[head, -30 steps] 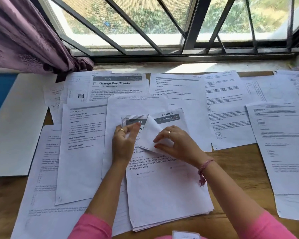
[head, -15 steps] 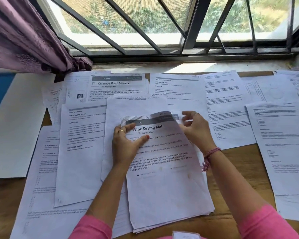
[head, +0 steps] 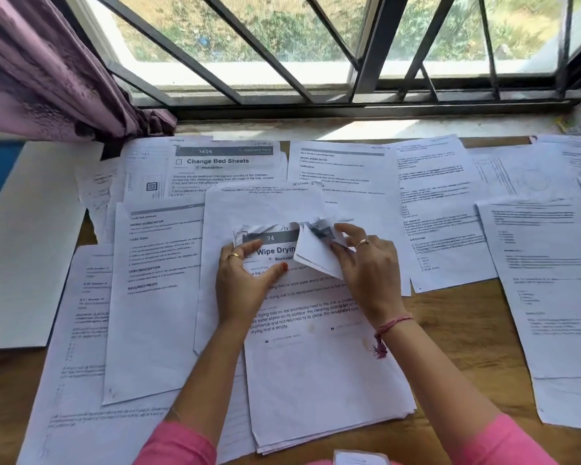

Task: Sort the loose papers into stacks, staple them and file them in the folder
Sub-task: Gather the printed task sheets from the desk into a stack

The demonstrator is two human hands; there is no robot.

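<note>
Judging from the crumpled top edge, the sorting step was in hand: the stack lay under both hands, pressed flat by the left hand with fingers spread, while its folded corner was pinched by the right hand. Flattening was called for next. No stapler or folder could be made out; 1 label at the bottom edge was cut off.

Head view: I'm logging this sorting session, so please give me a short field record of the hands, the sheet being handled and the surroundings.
left hand: rests on the white "Wipe Drying" worksheet stack
right hand: pinches the stack's folded-over top right corner
stack's top edge: crumpled
surface: brown wooden table, loose printed sheets spread around
behind: "Change Bed Sheets" sheet, barred window, purple curtain
</note>
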